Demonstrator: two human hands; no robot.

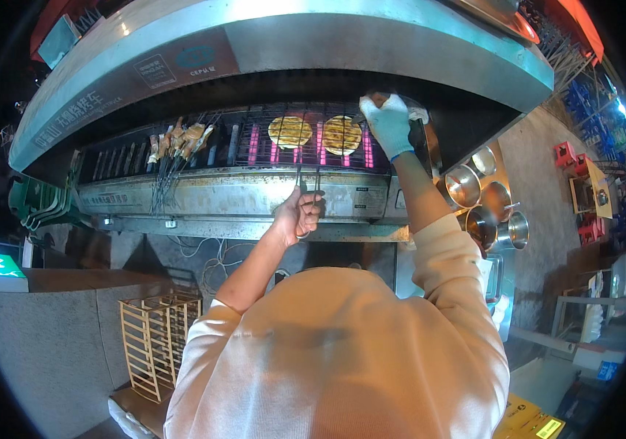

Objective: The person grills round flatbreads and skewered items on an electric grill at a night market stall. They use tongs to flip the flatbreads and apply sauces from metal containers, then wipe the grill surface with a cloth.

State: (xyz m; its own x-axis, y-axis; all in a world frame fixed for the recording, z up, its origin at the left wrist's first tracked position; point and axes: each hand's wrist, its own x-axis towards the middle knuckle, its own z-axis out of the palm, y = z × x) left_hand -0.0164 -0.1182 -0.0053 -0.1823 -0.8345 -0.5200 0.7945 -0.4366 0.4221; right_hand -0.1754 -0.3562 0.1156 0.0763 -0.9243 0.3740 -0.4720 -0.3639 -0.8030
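Note:
My left hand [297,217] is bare and grips the long handles [317,181] of a wire grilling basket [304,137]. The basket lies over glowing pink-red burners. Two round flat breads [290,132], browned in patches, sit side by side under its wires. My right hand [391,125] wears a white knit glove with a blue cuff edge. It is at the grill's right end, just beyond the right-hand bread. A small dark object shows by its fingers; whether they hold it is unclear. Left of the basket, skewers of food [181,140] lie bunched across the stainless-steel grill [225,192].
A wide metal hood [346,41] overhangs the grill. Several metal pots [461,184] stand at the right on a counter. Green stacked chairs [44,206] are at the left, with a slatted wooden rack [151,343] behind. Loose cables [217,263] lie on the floor.

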